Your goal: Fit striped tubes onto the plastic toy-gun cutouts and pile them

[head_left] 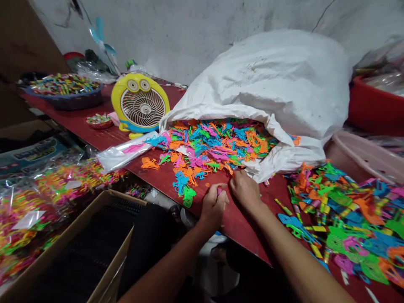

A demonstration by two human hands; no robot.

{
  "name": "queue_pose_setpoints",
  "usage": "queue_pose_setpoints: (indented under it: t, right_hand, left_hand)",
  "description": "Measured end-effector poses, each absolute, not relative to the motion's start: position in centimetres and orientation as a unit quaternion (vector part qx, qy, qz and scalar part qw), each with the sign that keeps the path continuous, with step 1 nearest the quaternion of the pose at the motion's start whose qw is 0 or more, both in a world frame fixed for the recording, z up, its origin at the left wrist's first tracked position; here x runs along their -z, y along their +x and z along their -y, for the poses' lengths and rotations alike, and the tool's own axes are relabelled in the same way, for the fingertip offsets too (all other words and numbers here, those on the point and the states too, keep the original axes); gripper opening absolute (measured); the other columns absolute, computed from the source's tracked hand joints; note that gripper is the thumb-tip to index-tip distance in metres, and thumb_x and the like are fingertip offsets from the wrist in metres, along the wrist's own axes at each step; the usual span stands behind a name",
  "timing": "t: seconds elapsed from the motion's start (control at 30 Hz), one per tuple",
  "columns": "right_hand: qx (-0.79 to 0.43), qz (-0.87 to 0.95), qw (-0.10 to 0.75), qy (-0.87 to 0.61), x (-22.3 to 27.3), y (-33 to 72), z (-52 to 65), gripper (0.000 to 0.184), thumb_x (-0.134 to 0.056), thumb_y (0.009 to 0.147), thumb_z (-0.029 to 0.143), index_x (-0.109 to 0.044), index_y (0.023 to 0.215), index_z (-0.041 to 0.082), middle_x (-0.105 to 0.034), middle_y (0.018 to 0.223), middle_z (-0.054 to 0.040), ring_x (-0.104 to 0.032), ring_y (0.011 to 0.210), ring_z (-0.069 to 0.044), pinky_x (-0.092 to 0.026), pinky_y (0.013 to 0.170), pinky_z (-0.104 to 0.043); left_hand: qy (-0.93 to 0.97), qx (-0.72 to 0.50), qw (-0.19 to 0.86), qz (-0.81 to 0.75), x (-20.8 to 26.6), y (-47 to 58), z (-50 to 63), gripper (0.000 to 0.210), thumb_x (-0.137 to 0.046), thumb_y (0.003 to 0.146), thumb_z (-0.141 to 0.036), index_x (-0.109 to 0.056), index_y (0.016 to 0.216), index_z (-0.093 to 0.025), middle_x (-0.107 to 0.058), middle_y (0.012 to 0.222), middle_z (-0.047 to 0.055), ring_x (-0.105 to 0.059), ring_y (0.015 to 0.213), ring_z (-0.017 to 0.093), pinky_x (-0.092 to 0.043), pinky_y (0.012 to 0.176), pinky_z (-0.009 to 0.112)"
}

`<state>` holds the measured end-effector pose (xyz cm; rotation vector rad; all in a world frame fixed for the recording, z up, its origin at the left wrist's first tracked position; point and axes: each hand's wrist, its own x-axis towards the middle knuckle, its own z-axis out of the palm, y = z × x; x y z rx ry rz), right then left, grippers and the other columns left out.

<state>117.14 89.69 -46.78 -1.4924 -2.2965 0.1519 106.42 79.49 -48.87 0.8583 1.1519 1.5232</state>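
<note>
My left hand (214,205) is closed around a small stick-like piece with a pinkish-red end (219,190); the rest of it is hidden in the fingers. Just beside it, my right hand (245,190) pinches an orange plastic piece (229,169) at the near edge of a heap. That heap of flat plastic pieces (208,143), in orange, blue, green and pink, spills from the mouth of a large white sack (284,80). A green piece (189,196) lies at the table edge, left of my left hand.
On the red table (246,227), a second pile of plastic pieces mixed with patterned tubes (350,223) lies right. A yellow fan (140,103), a plastic bag (126,151) and a filled basin (69,99) stand left. Below are a cardboard box (121,256) and filled bags (25,223).
</note>
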Motion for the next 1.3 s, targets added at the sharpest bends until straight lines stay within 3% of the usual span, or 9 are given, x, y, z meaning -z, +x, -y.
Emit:
queue_pose_setpoints:
  t: [0.13,0.27,0.33,0.53,0.83,0.97,1.17,1.3]
  right_hand:
    - [-0.126,0.813,0.216,-0.525,46.9,121.1,-87.9,0.029,-0.043,0.090,0.038,-0.051,0.068,0.021,-0.057,0.061,-0.0046,-0.052,0.056,-0.017,-0.033,0.053,-0.029]
    - [-0.385,0.705,0.336,-0.491,46.5,123.0,-84.5,0.031,-0.048,0.092,0.048,-0.054,0.085,0.019,-0.060,0.066,0.0000,-0.050,0.049,-0.012,-0.039,0.051,-0.024]
    - [-0.436,0.664,0.376,-0.478,45.9,122.9,-82.7,0.028,-0.052,0.093,0.047,-0.054,0.088,0.019,-0.061,0.068,0.0007,-0.051,0.050,-0.010,-0.041,0.052,-0.023]
    - [-0.408,0.672,0.383,-0.485,44.8,121.5,-79.8,0.027,-0.050,0.095,0.044,-0.054,0.085,0.020,-0.059,0.065,0.0019,-0.051,0.048,-0.010,-0.041,0.048,-0.022]
    - [-0.276,0.715,0.354,-0.535,46.1,120.8,-79.1,0.026,-0.045,0.095,0.047,-0.052,0.086,0.024,-0.061,0.065,-0.0001,-0.056,0.054,-0.016,-0.042,0.054,-0.027]
    - [-0.202,0.734,0.328,-0.560,46.0,120.4,-78.9,0.027,-0.039,0.095,0.049,-0.051,0.087,0.026,-0.060,0.066,-0.0030,-0.056,0.057,-0.021,-0.042,0.057,-0.031]
    - [-0.217,0.748,0.308,-0.547,45.2,120.0,-79.6,0.028,-0.036,0.095,0.049,-0.047,0.081,0.026,-0.055,0.061,-0.0016,-0.054,0.053,-0.020,-0.039,0.054,-0.031]
    - [-0.325,0.713,0.331,-0.526,45.7,119.9,-79.7,0.031,-0.039,0.095,0.051,-0.046,0.080,0.025,-0.055,0.058,0.0011,-0.053,0.048,-0.016,-0.042,0.051,-0.029]
  left_hand:
    - [0.358,-0.626,0.525,-0.452,48.9,106.6,-79.7,0.027,-0.051,0.089,-0.029,-0.058,0.110,-0.013,-0.055,0.071,-0.001,-0.047,0.055,0.008,-0.036,0.055,0.020]
    - [0.385,-0.605,0.513,-0.472,49.4,107.6,-80.4,0.029,-0.054,0.086,-0.024,-0.064,0.111,-0.013,-0.056,0.073,0.000,-0.049,0.058,0.009,-0.039,0.057,0.021]
    - [0.405,-0.601,0.488,-0.486,49.8,108.3,-80.6,0.027,-0.056,0.085,-0.022,-0.065,0.108,-0.014,-0.058,0.077,0.001,-0.050,0.061,0.009,-0.041,0.060,0.021]
    - [0.443,-0.585,0.434,-0.522,49.9,109.0,-80.6,0.011,-0.057,0.083,-0.019,-0.065,0.087,-0.014,-0.055,0.073,0.000,-0.050,0.066,0.011,-0.041,0.062,0.022]
    - [0.454,-0.576,0.373,-0.568,49.7,109.1,-80.2,0.008,-0.055,0.080,-0.013,-0.061,0.077,-0.017,-0.058,0.070,-0.001,-0.052,0.066,0.013,-0.039,0.063,0.023]
    - [0.468,-0.572,0.330,-0.587,49.6,109.3,-80.0,0.012,-0.055,0.081,-0.013,-0.065,0.083,-0.018,-0.064,0.078,0.002,-0.057,0.074,0.016,-0.041,0.069,0.025]
    - [0.517,-0.547,0.292,-0.590,49.3,109.2,-79.6,0.015,-0.050,0.085,-0.012,-0.063,0.082,-0.019,-0.064,0.079,0.004,-0.057,0.074,0.017,-0.040,0.068,0.027]
    - [0.528,-0.537,0.288,-0.592,49.4,109.3,-79.4,0.016,-0.050,0.087,-0.015,-0.063,0.080,-0.018,-0.062,0.075,0.003,-0.056,0.072,0.016,-0.040,0.068,0.027]
